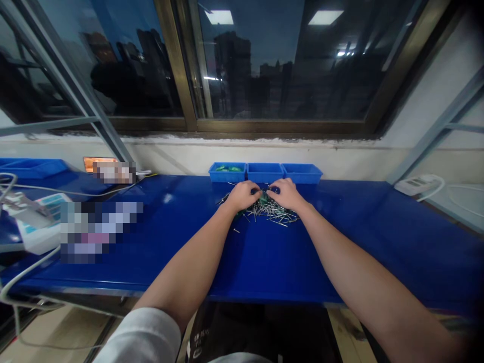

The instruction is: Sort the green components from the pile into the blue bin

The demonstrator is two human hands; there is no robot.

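A loose heap of thin silvery metal pins or rivets (278, 213) lies on the blue table, with small green pieces (263, 196) among it. At the heap's left edge is my left hand (244, 195), its fingers curled inward over the pile. My right hand (286, 194) rests at the upper right of the heap, fingers bent toward the left hand. What the fingertips of either hand touch is too small to make out. One single pin (236, 230) lies apart, nearer the table's front.
Three blue bins stand behind the heap: a left bin (228, 176) with green items, a middle bin (265, 173) and a right bin (302, 174). A white scale (41, 222) and cables are at left; a white device (416, 185) is at right.
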